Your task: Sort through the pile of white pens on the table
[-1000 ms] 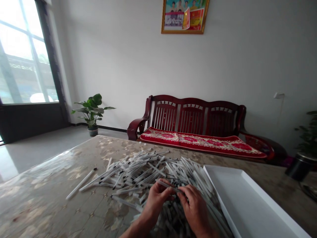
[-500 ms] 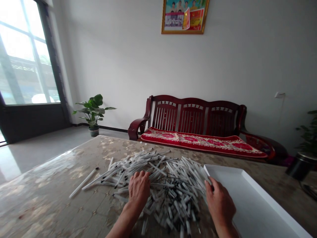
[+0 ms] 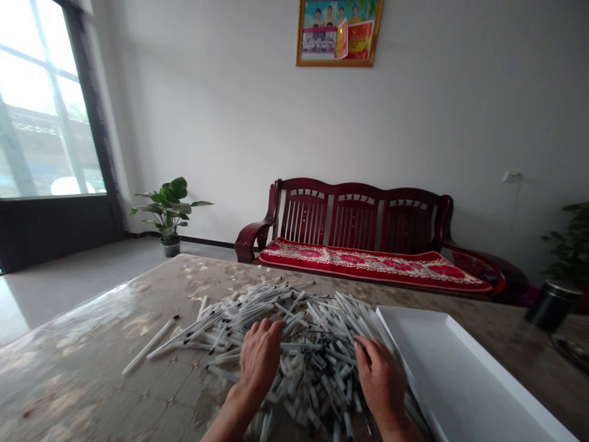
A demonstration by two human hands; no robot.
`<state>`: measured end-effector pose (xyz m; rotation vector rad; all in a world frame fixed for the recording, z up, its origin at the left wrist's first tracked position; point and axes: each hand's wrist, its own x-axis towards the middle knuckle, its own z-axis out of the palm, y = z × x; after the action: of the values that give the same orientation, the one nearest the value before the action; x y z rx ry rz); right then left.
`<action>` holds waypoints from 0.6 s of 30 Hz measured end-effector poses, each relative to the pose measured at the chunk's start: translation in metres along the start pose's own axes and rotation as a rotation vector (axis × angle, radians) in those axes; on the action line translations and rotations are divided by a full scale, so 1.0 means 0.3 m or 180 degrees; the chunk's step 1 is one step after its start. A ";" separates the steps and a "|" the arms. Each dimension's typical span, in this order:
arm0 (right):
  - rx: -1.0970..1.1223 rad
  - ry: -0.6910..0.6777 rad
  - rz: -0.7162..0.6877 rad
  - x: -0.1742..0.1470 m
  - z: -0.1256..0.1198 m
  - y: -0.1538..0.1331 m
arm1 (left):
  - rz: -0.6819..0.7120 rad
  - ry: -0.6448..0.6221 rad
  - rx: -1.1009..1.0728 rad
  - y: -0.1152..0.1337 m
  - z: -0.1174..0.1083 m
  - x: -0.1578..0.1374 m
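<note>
The bare left hand [image 3: 260, 351] is arching palm-down over slim white plastic tubes [image 3: 252, 303]; the bare right hand [image 3: 380, 374] is curling inward opposite. I cannot tell whether either is gripping.

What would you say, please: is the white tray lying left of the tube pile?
No, the white tray lies right of the tube pile.

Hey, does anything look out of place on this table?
Yes: one slim white plastic tube with a black tip lies alone on the brown patterned tabletop, at left, apart from the heap of white tubes.
</note>
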<state>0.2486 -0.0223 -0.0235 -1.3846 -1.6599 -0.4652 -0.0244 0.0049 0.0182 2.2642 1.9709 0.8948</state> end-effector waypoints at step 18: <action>0.1676 -0.1026 0.0897 -0.018 -0.013 -0.192 | -0.1373 -0.0692 -0.5620 0.178 0.085 -0.072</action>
<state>0.1971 -0.0459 -0.0115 -1.2992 -1.6410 0.3562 0.0338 -0.0169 0.0075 0.7814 0.6761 1.3224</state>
